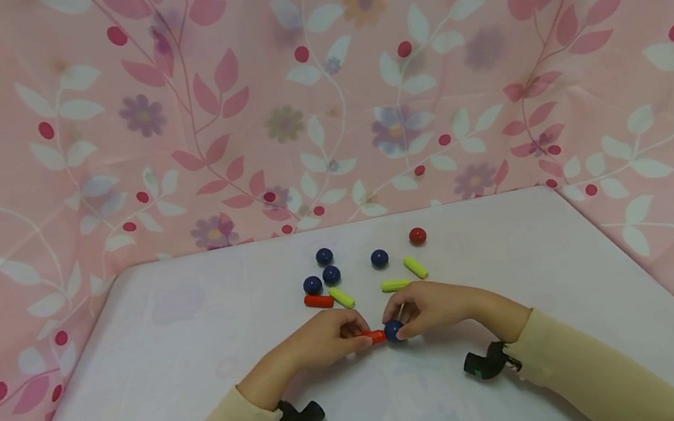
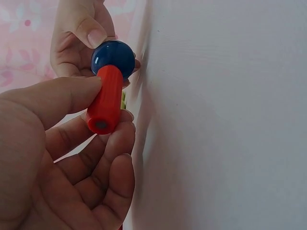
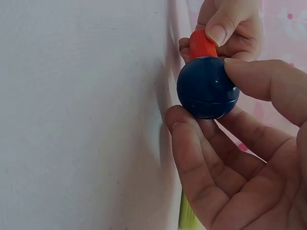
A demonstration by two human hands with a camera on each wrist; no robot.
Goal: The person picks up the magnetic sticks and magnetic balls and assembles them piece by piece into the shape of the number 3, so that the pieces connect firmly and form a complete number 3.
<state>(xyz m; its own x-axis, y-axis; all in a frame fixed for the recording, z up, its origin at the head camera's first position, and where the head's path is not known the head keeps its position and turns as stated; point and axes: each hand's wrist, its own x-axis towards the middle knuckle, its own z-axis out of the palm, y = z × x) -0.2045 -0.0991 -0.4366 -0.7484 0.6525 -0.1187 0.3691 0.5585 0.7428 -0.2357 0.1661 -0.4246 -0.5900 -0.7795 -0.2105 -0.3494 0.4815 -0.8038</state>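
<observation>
My left hand (image 1: 324,337) pinches a short red rod (image 2: 109,96) between thumb and fingers. The rod's near end shows a small grey dot in the left wrist view. My right hand (image 1: 436,303) holds a glossy blue ball (image 3: 206,88) by thumb and fingertips. A thin seam line runs round the ball. Rod and ball meet end to end between the two hands, the rod's far end right at the ball's surface. Close beyond the right fingers lies a yellow-green rod (image 1: 394,285).
Behind the hands on the white-covered table (image 1: 161,362) lie several blue balls (image 1: 331,274), a red ball (image 1: 417,235), another red rod (image 1: 319,301) and more yellow-green rods (image 1: 416,268). A pink floral curtain (image 1: 316,94) stands along the table's back and sides.
</observation>
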